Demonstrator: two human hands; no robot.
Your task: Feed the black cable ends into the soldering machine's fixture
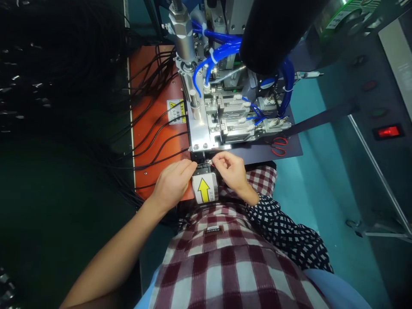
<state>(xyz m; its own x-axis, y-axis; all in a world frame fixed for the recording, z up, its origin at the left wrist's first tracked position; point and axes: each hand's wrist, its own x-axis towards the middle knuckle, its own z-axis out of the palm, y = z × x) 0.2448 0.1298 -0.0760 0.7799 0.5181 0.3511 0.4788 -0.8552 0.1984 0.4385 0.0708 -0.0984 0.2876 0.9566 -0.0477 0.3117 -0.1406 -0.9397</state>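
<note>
Right hand (232, 171) pinches a thin wire end (210, 162) at the fixture mouth (202, 166), my left hand (174, 180) curled at its 9 o'clock steadying it; I judge seating unfinished, black cables (157, 137) waiting at 10 o'clock.

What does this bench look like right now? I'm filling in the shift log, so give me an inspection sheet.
Surface: orange mat left of the machine, dark plate to its right.
Job's things: thin wire end pinched at the small black fixture; yellow arrow label just below.
Clutter: red-handled scissors on the dark plate.
Hands: left hand fingers on the fixture; right hand pinching the wire.
Cables: black cables fanned across the mat; blue air hoses on the machine.
Surroundings: lit red switch on the right panel; teal floor.
</note>
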